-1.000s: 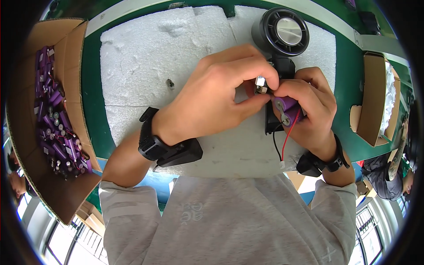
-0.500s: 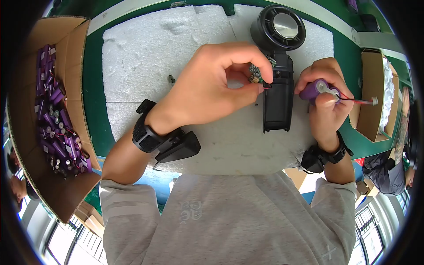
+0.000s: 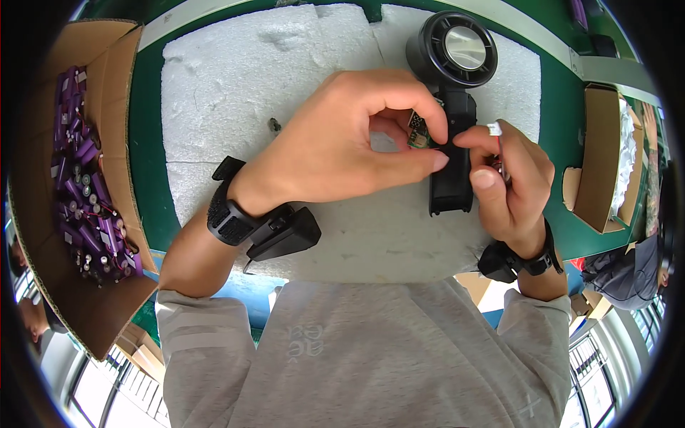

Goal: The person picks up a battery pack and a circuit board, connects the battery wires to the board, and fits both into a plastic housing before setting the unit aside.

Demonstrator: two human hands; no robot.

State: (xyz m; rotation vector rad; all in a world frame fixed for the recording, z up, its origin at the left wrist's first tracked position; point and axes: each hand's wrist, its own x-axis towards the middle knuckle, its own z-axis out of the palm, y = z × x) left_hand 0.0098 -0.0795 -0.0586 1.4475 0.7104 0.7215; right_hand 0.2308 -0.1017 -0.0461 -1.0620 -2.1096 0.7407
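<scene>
Change: the right hand has come back in from the right, where it held a purple cell out to the side, and now meets the left hand over the fan handle; the purple cell is no longer plainly seen.
Left hand: thumb and forefinger pinched narrow on a small green circuit board, at the handle's upper left edge.
Right hand: at 3 o'clock of the left, fingers curled, forefinger and thumb closed on a small white connector with a red wire; what else sits in the palm I cannot tell.
Fan: a black handheld fan lies on the white foam pad, round head at 12 o'clock, handle shell running down between the hands.
Wrists: a black band on each.
9 o'clock: a cardboard box of purple cells.
3 o'clock: another cardboard box, on the green table.
</scene>
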